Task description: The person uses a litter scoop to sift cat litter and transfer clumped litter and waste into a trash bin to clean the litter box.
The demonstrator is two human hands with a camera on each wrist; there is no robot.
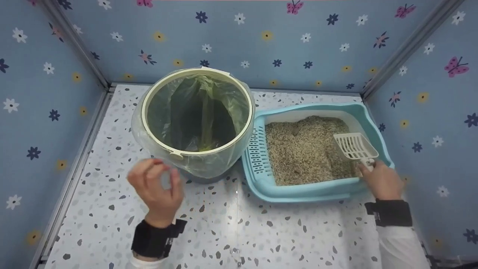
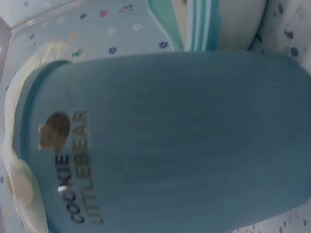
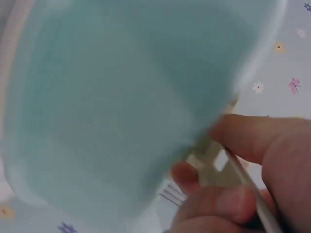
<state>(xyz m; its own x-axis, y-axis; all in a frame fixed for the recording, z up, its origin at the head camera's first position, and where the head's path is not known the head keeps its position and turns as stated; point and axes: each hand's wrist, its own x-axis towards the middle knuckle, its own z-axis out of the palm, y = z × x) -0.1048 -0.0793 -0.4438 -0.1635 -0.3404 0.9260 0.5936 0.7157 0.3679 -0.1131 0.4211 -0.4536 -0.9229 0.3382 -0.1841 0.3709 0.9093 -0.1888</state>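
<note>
My right hand (image 1: 383, 182) grips the handle of a white slotted litter scoop (image 1: 356, 146) at the right front corner of a turquoise litter tray (image 1: 304, 193). The scoop's head is over the granular litter (image 1: 304, 149) inside that tray. In the right wrist view, the fingers (image 3: 233, 201) are around the handle, and the tray's side (image 3: 107, 111) hides much of the scoop. My left hand (image 1: 157, 186) is raised near the front of a bin (image 1: 199, 151), with loosely curled fingers and nothing visible in them. The left wrist view shows the bin's blue, lettered side (image 2: 184, 141).
A translucent yellowish bag (image 1: 207, 166) lines the bin and folds over its cream rim ring. The bin stands against the tray's left end, where a slotted step (image 1: 258, 149) lies. Flower-patterned blue walls (image 1: 257, 45) enclose the speckled floor (image 1: 224, 231) at the back and sides.
</note>
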